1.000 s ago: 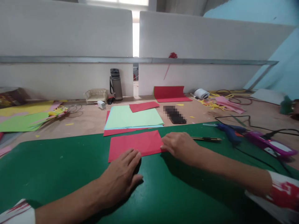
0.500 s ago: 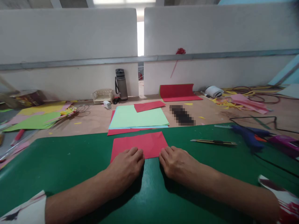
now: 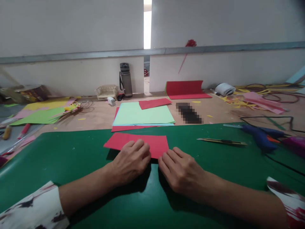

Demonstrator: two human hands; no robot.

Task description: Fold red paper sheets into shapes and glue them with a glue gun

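Over green mat stretching wide leftward, left fingers, right fingers, both gripping red paper by near edge

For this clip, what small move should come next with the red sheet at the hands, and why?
Probably lower the raised left end of the red sheet flat onto the green mat. That end stands clear, with shadow beneath it, while the left hand and right hand are at the near edge, seemingly placed to guide it down.
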